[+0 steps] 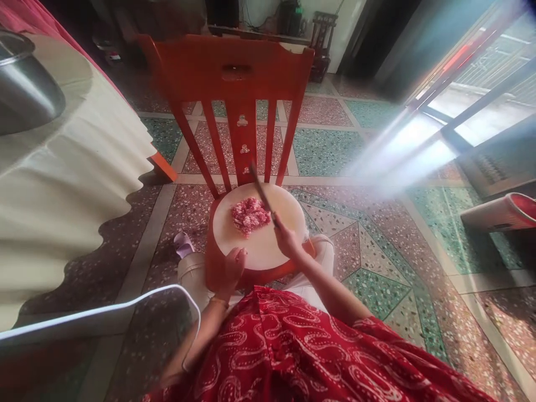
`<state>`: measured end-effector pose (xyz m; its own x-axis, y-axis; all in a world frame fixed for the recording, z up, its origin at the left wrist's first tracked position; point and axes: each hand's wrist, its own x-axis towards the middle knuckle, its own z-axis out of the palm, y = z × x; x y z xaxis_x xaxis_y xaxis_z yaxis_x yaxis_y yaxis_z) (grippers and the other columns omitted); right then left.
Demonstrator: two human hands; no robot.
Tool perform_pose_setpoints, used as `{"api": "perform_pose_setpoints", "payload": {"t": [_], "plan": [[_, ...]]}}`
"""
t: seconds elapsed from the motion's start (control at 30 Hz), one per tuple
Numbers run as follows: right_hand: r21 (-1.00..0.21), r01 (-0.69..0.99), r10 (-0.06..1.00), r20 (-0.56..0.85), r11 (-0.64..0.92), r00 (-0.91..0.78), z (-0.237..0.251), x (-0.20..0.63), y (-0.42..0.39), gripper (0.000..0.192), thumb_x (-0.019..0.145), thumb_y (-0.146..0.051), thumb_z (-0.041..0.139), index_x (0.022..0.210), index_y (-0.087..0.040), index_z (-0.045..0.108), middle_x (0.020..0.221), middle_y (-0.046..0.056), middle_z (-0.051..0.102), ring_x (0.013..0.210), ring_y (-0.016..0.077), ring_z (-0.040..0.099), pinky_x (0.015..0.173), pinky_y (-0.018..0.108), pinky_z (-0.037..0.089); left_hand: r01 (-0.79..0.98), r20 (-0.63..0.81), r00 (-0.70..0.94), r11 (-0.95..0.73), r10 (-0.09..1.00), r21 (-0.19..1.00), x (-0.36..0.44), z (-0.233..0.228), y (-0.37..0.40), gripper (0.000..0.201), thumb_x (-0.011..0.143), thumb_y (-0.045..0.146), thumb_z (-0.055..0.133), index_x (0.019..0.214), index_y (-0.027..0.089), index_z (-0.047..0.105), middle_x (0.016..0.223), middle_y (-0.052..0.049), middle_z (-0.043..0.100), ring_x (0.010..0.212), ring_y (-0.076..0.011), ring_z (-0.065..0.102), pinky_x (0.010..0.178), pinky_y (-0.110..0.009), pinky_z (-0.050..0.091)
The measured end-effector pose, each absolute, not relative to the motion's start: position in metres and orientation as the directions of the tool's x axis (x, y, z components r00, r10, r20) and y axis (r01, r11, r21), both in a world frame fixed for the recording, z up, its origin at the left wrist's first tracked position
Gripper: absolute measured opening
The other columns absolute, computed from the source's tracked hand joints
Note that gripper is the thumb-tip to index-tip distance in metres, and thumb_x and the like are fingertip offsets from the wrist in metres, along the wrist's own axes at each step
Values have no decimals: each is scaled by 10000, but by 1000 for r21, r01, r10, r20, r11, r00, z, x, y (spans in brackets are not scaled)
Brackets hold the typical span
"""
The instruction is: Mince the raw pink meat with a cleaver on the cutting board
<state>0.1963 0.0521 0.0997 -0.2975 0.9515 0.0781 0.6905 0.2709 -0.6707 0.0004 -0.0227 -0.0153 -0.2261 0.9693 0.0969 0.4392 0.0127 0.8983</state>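
A round white cutting board (268,245) lies on the seat of a red wooden chair (234,72). A heap of minced pink meat (250,215) sits on the board's far half. My right hand (288,240) grips the handle of a knife (262,192), whose blade slants up over the meat's right side. My left hand (228,272) rests on the near left rim of the board, fingers curled over its edge. My red patterned dress fills the bottom of the view.
A table with a cream scalloped cloth (67,178) stands at the left, carrying a steel pot (25,84). A white-edged object (104,318) lies low at the left. A red-and-white container (502,212) lies at the right. Patterned terrazzo floor (377,262) surrounds the chair.
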Motion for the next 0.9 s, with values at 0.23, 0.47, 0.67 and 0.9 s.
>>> {"api": "perform_pose_setpoints", "payload": {"t": [0.23,0.47,0.67,0.9], "plan": [[-703,649,949,125,290,-290,115,196,56,507,921,-303,353,1425,-249,340,1052,46,685,891,190,655,814,291,499,417,103,-216,-4,971,909,-3,-19,-21,307,861,374,398,673,199,567,670,-23,605,660,-149,573,635,-267,459],[-739,647,951,-29,188,-309,92,194,45,486,901,-268,354,1376,-201,429,1035,65,684,880,193,657,788,300,518,446,118,-223,-7,968,895,-1,-17,-24,310,870,374,395,706,189,582,689,-22,602,665,-144,562,639,-261,441],[-772,546,928,151,326,-340,120,189,41,498,922,-326,332,1406,-219,382,1033,56,672,804,162,647,765,275,510,441,122,-199,-22,972,897,-2,-21,-22,318,871,376,395,679,188,566,677,-22,581,659,-137,547,632,-247,425],[-736,649,934,-64,194,-352,94,182,30,468,889,-271,378,1333,-170,485,813,46,684,657,168,617,676,275,501,453,84,-221,27,972,891,-1,-11,-25,319,868,379,388,684,183,559,652,-11,566,641,-139,534,623,-252,414]]}}
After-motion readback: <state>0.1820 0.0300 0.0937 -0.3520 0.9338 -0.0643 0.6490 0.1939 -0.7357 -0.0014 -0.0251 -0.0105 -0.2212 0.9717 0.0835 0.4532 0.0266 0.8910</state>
